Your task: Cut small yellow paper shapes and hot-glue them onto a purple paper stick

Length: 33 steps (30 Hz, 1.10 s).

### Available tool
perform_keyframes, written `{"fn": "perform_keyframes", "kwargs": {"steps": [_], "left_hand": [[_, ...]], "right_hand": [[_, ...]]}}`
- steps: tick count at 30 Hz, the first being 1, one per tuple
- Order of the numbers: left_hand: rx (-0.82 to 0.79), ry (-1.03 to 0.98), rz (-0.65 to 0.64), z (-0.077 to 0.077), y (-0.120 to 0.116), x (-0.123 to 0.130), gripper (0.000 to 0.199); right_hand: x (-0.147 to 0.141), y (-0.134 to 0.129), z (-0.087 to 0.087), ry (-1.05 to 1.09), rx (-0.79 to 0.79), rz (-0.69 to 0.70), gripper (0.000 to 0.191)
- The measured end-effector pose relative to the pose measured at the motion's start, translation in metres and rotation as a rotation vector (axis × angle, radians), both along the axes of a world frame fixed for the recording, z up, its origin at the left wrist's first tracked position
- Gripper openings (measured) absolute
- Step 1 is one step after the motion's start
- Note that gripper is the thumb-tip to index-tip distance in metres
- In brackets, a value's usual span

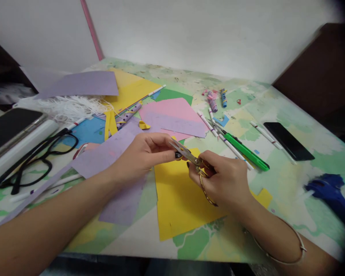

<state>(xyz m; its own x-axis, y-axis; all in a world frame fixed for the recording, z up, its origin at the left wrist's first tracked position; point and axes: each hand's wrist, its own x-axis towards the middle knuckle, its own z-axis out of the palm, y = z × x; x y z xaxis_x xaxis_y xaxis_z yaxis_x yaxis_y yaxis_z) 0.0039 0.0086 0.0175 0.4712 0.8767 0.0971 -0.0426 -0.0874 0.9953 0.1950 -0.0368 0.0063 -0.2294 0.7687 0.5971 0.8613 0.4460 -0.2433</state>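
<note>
Right hand (225, 172) gripped a pair of scissors (199, 161), fingers wrapped about the handles, a gold-coloured loop showing below. Scissors were above the worktop (194, 245), midway along its near edge, blades angled toward the left hand (145, 153). Left thumb and fingers were drawn narrow at the blade ends; could not tell whether they pinched a scrap. Thin bangle (303, 249) on right wrist.

Beneath the hands: a yellow sheet (184, 199), close to the near edge. Purple sheet (123, 205) just to its left, also by that edge. Pink sheet (172, 109) farther back, toward the far edge, partly overlaid with purple.

Toward the right edge: green cutter (247, 152), then a dark phone (289, 140), with a blue tool (327, 188), blurred, nearer the right near corner. Two small paper rolls (212, 103) stood out near the far edge. Toward the left edge: black-framed glasses (37, 151); heaped white string (71, 109) toward the far left corner.
</note>
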Motion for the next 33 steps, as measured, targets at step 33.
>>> {"fn": "perform_keyframes", "kwargs": {"steps": [33], "left_hand": [[0.084,0.092,-0.106,0.0,0.014,-0.013,0.019]], "right_hand": [[0.011,0.002,0.005,-0.18,0.013,0.029,0.014]]}}
